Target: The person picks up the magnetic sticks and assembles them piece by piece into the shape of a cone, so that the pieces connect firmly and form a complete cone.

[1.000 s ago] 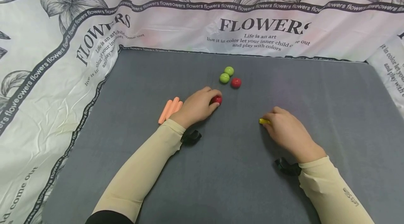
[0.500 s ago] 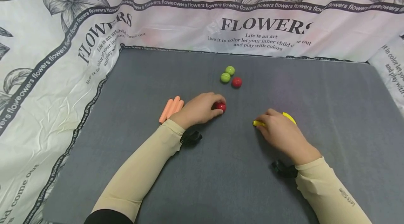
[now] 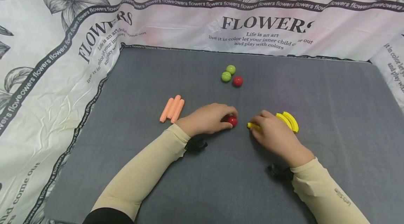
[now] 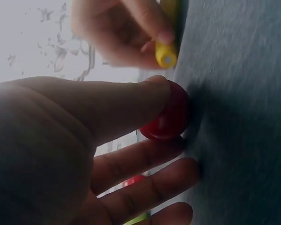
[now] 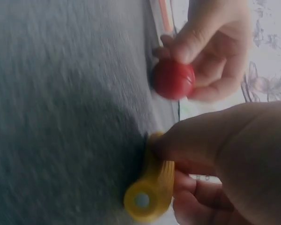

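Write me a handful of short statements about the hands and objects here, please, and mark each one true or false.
1. The left hand pinches a glossy red ball. True.
2. The right hand holds a green ball. False: the right hand holds a yellow stick-like piece.
3. Three pale-orange cylindrical sticks lie together on the flat grey tabletop. True.
4. Only one green ball is in view. False: there are two round light-green balls beyond the hands.
5. A second glossy red ball lies near the green ones, apart from both hands. True.
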`<state>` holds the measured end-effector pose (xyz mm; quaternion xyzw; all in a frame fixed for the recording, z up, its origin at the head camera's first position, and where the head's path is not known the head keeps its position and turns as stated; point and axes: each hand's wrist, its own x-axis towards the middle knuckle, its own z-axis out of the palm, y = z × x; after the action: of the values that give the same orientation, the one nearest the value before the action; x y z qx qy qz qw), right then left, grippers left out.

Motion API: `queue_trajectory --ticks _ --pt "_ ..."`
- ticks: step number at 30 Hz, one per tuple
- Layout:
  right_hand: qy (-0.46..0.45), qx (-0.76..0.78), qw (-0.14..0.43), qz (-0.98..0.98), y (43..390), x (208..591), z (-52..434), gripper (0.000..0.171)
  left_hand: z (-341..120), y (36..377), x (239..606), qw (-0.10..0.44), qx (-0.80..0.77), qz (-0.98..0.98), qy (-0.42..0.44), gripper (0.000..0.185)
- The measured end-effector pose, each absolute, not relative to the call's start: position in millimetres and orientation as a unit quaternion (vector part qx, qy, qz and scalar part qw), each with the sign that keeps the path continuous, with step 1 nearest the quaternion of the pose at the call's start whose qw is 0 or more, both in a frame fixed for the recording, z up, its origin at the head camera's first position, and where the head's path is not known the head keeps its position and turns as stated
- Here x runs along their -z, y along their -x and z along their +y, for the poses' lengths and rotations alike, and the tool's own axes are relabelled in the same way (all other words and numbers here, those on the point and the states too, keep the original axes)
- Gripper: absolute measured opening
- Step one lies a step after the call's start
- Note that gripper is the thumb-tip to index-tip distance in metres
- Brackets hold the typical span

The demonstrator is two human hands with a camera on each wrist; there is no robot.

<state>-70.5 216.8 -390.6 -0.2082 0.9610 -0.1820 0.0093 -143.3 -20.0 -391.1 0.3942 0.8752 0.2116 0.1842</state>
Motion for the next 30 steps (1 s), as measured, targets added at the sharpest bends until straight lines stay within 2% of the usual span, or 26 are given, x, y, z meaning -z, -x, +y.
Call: queue_trajectory --ticks 9,30 --pt "0.190 0.186 0.011 0.964 68 394 207 0.019 -12 132 393 0.174 -0.198 0.873 -0.411 0.033" --pt "0.161 0.225 0.036 0.960 66 395 201 0.016 -11 133 389 0.176 -0.194 0.874 -0.409 0.040"
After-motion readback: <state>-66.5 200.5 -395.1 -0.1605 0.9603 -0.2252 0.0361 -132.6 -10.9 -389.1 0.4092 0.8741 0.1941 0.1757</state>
